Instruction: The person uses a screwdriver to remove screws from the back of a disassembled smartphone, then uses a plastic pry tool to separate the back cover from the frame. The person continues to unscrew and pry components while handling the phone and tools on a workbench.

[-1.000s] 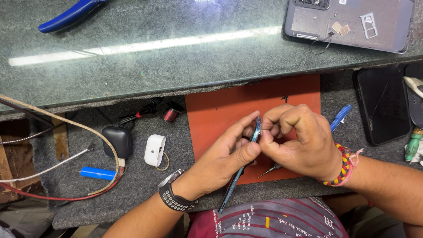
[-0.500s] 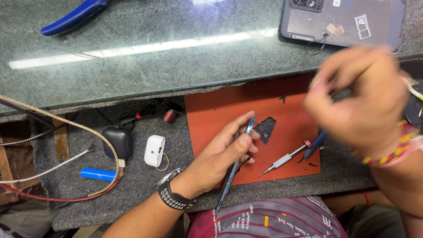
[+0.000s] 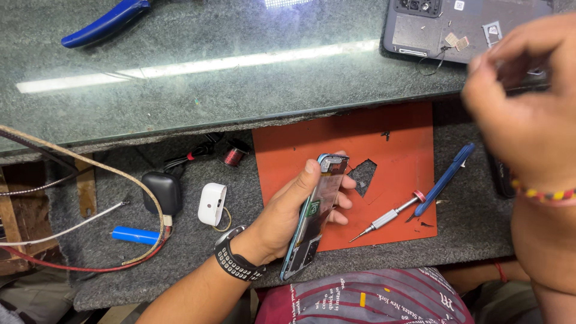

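Opened phone (image 3: 315,216) tilting on edge over the orange mat (image 3: 360,135) — left hand (image 3: 288,210) gripping it.

Right hand (image 3: 528,114) is hovering high by the glass counter (image 3: 240,72), blurred — fingertips pinched, on what I cannot tell; a screwdriver (image 3: 387,217) and blue pen (image 3: 445,178) are lying beside the phone.

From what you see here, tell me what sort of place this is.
Probably a phone repair bench. The left hand holds an opened phone over an orange mat, a small screwdriver lies on the mat, and another phone lies on the upper counter with its back off.
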